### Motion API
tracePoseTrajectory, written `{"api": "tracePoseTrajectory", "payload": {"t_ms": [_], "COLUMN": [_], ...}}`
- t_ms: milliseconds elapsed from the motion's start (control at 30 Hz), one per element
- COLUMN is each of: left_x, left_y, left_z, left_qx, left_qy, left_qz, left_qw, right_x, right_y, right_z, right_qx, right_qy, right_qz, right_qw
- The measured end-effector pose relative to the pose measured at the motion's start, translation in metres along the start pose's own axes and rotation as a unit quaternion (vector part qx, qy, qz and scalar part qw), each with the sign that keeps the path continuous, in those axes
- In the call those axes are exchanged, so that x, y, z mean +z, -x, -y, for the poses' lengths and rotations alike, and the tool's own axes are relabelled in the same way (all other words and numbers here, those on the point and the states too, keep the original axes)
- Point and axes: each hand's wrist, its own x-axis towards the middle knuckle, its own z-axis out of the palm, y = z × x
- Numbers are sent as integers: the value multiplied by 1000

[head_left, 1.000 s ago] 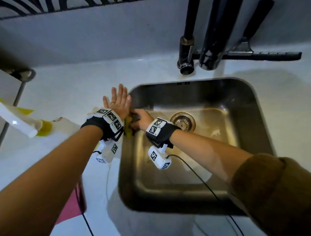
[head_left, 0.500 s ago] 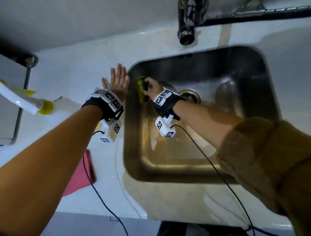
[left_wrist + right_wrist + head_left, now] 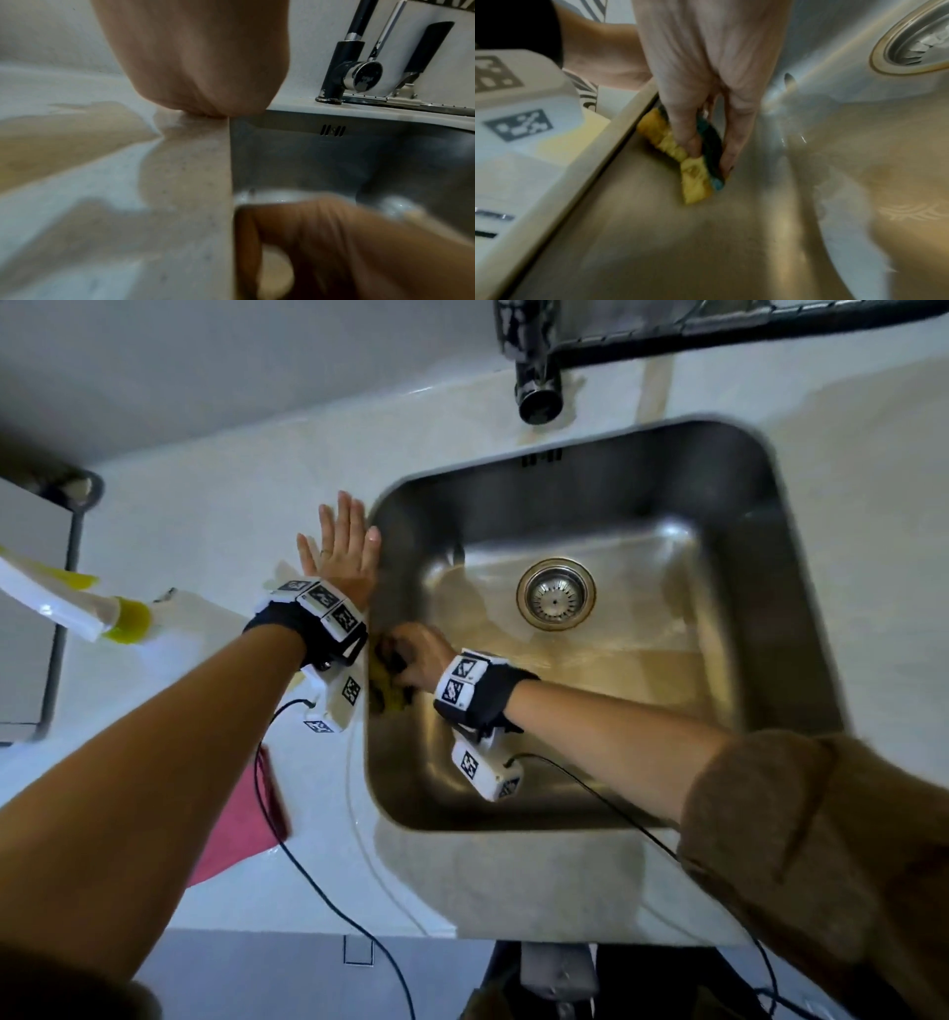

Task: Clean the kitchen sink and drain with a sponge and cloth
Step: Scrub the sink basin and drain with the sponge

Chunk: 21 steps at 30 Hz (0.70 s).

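Two hands | right hand [image 3: 418, 654] fingers [image 3: 685, 132] pinch sponge [image 3: 693, 168] | left hand [image 3: 341, 554] flat, released

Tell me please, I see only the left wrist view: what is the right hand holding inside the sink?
Observer: The right hand grips a yellow sponge with a dark scrubbing side, pressed against the left inner wall of the sink.
Operator: Is the drain covered by something?
Observer: No, the drain is uncovered; its strainer sits in the middle of the basin floor, apart from the sponge.
Operator: Is a cloth somewhere near?
Observer: A pink cloth lies on the counter, left of the sink, toward the front edge.
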Motion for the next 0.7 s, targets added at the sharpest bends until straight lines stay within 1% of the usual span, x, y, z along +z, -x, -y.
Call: {"api": "tracePoseTrajectory", "payload": {"t_ms": [67, 100, 133, 233, 267, 300, 367, 400, 433, 467, 500, 533, 567, 600, 633, 667, 700], "left_x": [-1, -2, -2, 1, 3, 6, 10, 11, 13, 13, 14, 14, 14, 14, 15, 14, 14], "left_y": [7, 10, 13, 21, 23, 23, 22, 21, 20, 19, 19, 18, 18, 18, 18, 19, 19], "left_z": [-1, -1, 1, 7, 10, 13, 18, 19, 20, 20, 20, 19, 19, 18, 18, 17, 17], "left_qx": [-5, -8, -9, -12, -12, -10, -3, 0, 0, -1, -1, -1, -2, -2, 2, 5, 6], "left_qy": [7, 8, 8, 2, -5, -12, -20, -24, -27, -29, -31, -33, -36, -38, -43, -50, -57], "left_qz": [9, 11, 12, 22, 25, 25, 19, 18, 20, 22, 17, 9, 1, -4, -9, -12, -13], "left_qw": [1000, 1000, 1000, 1000, 1000, 1000, 1000, 1000, 999, 999, 999, 999, 999, 999, 999, 999, 998], "right_x": [-3, -7, -10, -21, -25, -26, -19, -11, -5, 4, 12, 16, 15, 13, 10, 10, 10], "right_y": [15, 17, 16, -2, -9, -15, -27, -30, -32, -36, -41, -43, -39, -32, -25, -19, -9], "right_z": [-8, -14, -18, -28, -29, -25, -16, -8, 0, 1, -3, -5, -5, -8, -10, -15, -15], "right_qx": [28, 28, 23, 34, 37, 37, 52, 55, 63, 87, 112, 120, 121, 101, 79, 67, 52], "right_qy": [24, 16, 8, 5, -17, -53, -104, -156, -209, -250, -247, -210, -142, -78, -20, 31, 44], "right_qz": [76, 85, 67, -51, -81, -93, -91, -107, -137, -175, -193, -192, -169, -106, -28, 16, 35], "right_qw": [996, 996, 997, 998, 996, 994, 989, 980, 966, 948, 943, 951, 968, 986, 996, 997, 997]}}
